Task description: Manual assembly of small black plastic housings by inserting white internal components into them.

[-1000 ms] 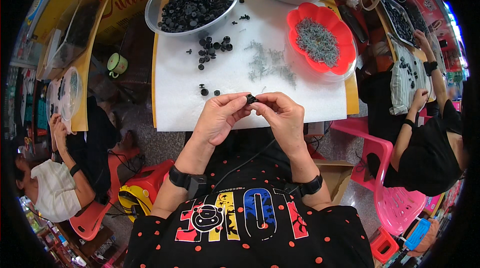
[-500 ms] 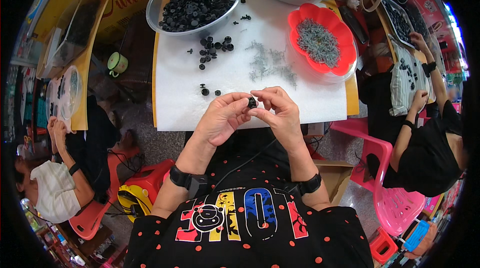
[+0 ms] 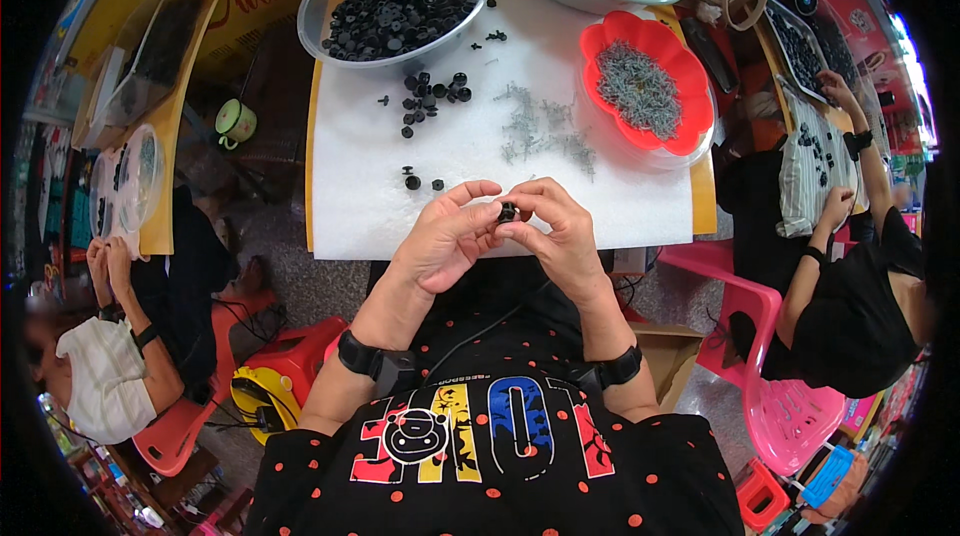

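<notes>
Just over the near edge of the white foam sheet (image 3: 350, 221), both hands meet at a small round black plastic part (image 3: 507, 213). My left hand (image 3: 440, 244) pinches it between thumb and fingers. From the other side, my right hand (image 3: 562, 236) closes its thumb and index finger on the same part. The fingers cover some of it, so its full shape is hidden. Two similar pieces, a black cap (image 3: 412, 182) and a smaller one (image 3: 438, 185), lie just beyond my left hand. Farther off is a cluster of loose black parts (image 3: 430, 96).
A clear bowl (image 3: 308, 31) of black parts stands at the far left, a pale green basin (image 3: 600, 4) of them beyond. Small screws fill a red flower-shaped dish (image 3: 692, 56) on the right; loose screws (image 3: 530, 126) lie nearby. People work at side tables.
The black part stays pinched between both hands, slightly lower and turned a little. My right fingers have shifted and bent closer around it. The view has moved slightly.
</notes>
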The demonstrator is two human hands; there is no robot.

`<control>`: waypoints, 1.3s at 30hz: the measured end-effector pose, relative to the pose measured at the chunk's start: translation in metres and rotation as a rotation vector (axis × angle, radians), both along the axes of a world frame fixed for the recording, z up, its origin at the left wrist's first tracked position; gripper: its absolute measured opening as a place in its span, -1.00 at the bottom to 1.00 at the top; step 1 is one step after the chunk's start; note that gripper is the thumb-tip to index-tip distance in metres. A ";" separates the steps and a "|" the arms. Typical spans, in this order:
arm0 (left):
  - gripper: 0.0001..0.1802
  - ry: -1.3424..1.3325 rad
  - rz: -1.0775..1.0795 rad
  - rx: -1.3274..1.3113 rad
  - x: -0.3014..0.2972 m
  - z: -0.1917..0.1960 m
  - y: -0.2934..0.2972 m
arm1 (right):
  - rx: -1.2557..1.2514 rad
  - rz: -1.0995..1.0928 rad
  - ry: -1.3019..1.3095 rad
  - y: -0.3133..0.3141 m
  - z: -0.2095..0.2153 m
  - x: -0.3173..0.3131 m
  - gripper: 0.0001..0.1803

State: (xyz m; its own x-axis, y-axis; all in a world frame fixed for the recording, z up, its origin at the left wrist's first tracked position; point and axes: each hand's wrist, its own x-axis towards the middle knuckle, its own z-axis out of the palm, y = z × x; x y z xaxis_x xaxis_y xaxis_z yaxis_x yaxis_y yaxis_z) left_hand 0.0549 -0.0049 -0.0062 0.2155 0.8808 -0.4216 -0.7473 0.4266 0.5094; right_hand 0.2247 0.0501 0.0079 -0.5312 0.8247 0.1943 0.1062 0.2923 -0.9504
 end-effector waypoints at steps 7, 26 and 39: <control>-0.60 0.026 0.033 0.001 -0.003 -0.002 0.001 | 0.175 0.040 -0.102 -0.001 -0.006 -0.002 -0.69; -0.56 0.021 -0.005 0.041 0.005 0.013 -0.001 | 0.212 -0.029 -0.003 -0.013 0.003 -0.001 -0.74; -0.50 0.142 0.147 0.079 0.010 0.031 -0.033 | 0.349 0.061 0.083 -0.027 0.001 -0.005 -0.75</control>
State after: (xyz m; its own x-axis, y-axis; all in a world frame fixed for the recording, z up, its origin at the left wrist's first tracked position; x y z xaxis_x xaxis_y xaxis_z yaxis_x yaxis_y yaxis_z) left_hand 0.0647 -0.0383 0.0248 0.0253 0.9299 -0.3669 -0.7171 0.2726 0.6414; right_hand 0.2199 0.0234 0.0088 -0.5480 0.6685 0.5028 0.0054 0.6039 -0.7970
